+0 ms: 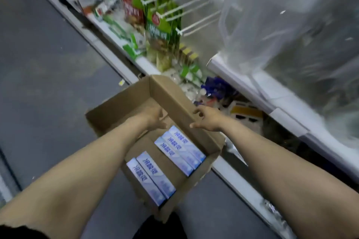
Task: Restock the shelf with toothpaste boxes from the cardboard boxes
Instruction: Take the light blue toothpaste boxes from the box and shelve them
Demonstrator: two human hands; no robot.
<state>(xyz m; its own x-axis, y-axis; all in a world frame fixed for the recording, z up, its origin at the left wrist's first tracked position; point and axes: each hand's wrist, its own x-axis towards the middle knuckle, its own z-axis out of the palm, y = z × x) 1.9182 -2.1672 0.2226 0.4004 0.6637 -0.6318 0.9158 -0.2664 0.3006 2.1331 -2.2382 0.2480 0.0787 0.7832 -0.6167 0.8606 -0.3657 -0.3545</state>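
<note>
An open cardboard box (120,103) stands on the grey floor beside the shelf. Inside lie several blue-and-white toothpaste boxes: a group of three (180,151) by the right wall and a pair (151,178) nearer me. My left hand (155,117) reaches down inside the box, above its bare bottom; its fingers are hidden from me. My right hand (206,118) rests on the top edge of the box's right wall with its fingers loosely bent, holding nothing.
The white shelf (258,91) runs diagonally on the right, with green hanging packets (155,25) on white hooks (186,7), small goods on the bottom tier and clear plastic sheeting (272,15) over the upper right. Grey floor (48,64) lies left.
</note>
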